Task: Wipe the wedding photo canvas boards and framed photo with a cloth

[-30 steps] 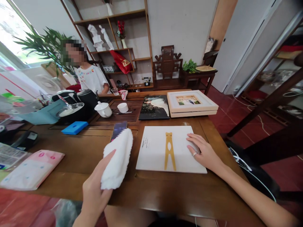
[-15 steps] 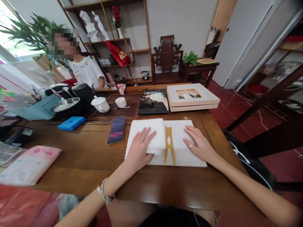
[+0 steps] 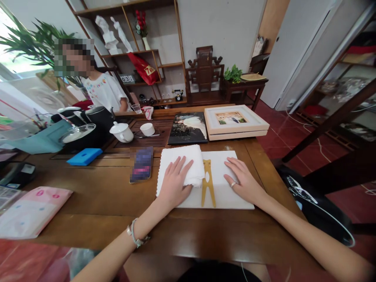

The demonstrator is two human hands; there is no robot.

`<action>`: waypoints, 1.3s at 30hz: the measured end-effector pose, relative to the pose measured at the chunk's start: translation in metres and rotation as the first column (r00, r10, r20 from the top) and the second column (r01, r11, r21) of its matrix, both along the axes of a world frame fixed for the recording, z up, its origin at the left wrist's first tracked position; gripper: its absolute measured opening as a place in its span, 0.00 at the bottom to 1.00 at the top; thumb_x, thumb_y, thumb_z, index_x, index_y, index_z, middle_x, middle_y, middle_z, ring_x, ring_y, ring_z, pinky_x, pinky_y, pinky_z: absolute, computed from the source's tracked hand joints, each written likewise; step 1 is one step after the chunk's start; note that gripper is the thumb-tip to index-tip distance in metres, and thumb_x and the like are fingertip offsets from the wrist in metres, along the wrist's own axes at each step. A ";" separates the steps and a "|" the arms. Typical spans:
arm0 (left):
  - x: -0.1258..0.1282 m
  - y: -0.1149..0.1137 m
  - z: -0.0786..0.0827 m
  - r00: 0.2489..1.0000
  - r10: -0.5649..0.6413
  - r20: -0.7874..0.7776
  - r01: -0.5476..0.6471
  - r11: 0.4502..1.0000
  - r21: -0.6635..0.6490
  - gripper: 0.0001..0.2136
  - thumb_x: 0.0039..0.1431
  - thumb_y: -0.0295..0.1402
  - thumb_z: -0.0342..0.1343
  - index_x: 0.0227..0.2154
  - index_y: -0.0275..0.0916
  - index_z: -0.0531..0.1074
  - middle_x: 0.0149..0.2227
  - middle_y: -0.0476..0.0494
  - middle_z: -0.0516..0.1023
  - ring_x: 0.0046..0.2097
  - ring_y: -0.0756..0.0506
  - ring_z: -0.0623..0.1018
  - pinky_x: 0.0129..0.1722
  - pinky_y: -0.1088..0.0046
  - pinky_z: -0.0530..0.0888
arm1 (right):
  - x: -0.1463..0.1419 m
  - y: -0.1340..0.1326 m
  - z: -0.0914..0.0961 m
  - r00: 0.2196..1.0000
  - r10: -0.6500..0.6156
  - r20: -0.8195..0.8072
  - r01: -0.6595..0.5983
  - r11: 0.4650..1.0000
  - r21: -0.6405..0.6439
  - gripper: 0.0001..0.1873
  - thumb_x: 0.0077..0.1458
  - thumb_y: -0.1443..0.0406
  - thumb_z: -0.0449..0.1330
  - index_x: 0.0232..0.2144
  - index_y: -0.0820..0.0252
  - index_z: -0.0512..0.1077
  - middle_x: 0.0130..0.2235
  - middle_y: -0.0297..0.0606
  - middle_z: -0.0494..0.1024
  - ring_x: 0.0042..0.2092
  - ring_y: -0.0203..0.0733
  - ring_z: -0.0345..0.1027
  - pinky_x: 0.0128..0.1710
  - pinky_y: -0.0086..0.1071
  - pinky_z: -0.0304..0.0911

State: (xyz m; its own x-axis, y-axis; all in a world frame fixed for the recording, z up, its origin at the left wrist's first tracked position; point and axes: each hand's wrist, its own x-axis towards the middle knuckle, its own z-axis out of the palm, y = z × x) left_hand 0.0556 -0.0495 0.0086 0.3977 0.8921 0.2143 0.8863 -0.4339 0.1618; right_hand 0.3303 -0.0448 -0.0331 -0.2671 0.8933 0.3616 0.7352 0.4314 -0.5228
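My left hand (image 3: 175,183) lies on a folded white cloth (image 3: 192,156) with a scalloped edge, its fingers spread and pressing flat. The cloth rests on a thin white board (image 3: 232,201) on the wooden table. On the board, right beside the cloth, is a flat gold two-legged shape (image 3: 209,192) with a pale oval in its middle; the cloth's right edge overlaps it slightly. Over the board's right side, my right hand (image 3: 245,182) is spread with fingertips down on the surface and nothing in it. A ring is on one of its fingers.
A phone (image 3: 141,164) lies left of the cloth. Behind the board are a dark photo panel (image 3: 186,135) and a framed picture on a box (image 3: 237,133). A lidded white cup (image 3: 122,132), a blue block (image 3: 84,156) and a pink packet (image 3: 35,211) are leftward. A person (image 3: 102,88) sits across the table.
The view has shifted a little. My left hand and the cloth have slid slightly right and away from me, onto the gold shape's edge. My right hand stays at the board's right side.
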 end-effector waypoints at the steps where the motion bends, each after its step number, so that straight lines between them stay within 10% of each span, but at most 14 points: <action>1: 0.000 0.000 0.000 1.000 0.000 0.000 0.000 1.000 0.001 0.33 0.52 0.25 0.54 0.63 0.35 0.60 0.68 0.33 0.57 0.69 0.32 0.54 0.66 0.48 0.54 | 0.000 0.000 0.000 1.000 0.000 0.003 0.000 1.000 -0.001 0.22 0.63 0.57 0.51 0.56 0.60 0.66 0.62 0.50 0.65 0.65 0.53 0.52 0.64 0.54 0.53; 15: 0.014 -0.089 -0.001 0.987 -0.161 0.011 0.161 0.987 -0.024 0.45 0.43 0.19 0.52 0.68 0.41 0.49 0.71 0.37 0.48 0.71 0.31 0.45 0.66 0.44 0.53 | 0.001 0.001 0.001 1.000 -0.009 -0.012 0.009 1.000 -0.006 0.22 0.62 0.57 0.53 0.56 0.58 0.67 0.62 0.49 0.65 0.65 0.52 0.54 0.64 0.54 0.53; 25: 0.012 0.020 0.010 0.997 -0.068 0.021 0.070 0.988 -0.139 0.36 0.52 0.29 0.57 0.66 0.38 0.56 0.69 0.34 0.53 0.70 0.32 0.50 0.66 0.44 0.48 | 0.001 0.001 -0.002 1.000 0.002 -0.016 -0.002 1.000 -0.008 0.23 0.63 0.56 0.51 0.57 0.56 0.65 0.62 0.48 0.65 0.66 0.53 0.53 0.64 0.56 0.52; 29: 0.012 0.030 0.011 0.998 -0.058 -0.010 0.057 0.994 -0.092 0.34 0.53 0.28 0.56 0.65 0.43 0.58 0.68 0.37 0.55 0.70 0.31 0.50 0.65 0.40 0.48 | 0.000 0.000 -0.001 1.000 0.000 -0.008 0.000 1.000 -0.026 0.23 0.64 0.57 0.50 0.58 0.57 0.64 0.63 0.49 0.63 0.66 0.53 0.51 0.64 0.55 0.53; 39: -0.005 -0.079 0.010 0.984 -0.172 -0.054 0.167 0.981 -0.097 0.47 0.41 0.21 0.52 0.68 0.48 0.48 0.71 0.44 0.48 0.71 0.32 0.45 0.66 0.40 0.47 | 0.000 -0.001 -0.003 1.000 0.011 -0.025 -0.011 1.000 -0.018 0.23 0.64 0.56 0.50 0.58 0.55 0.63 0.64 0.48 0.61 0.66 0.53 0.50 0.64 0.54 0.53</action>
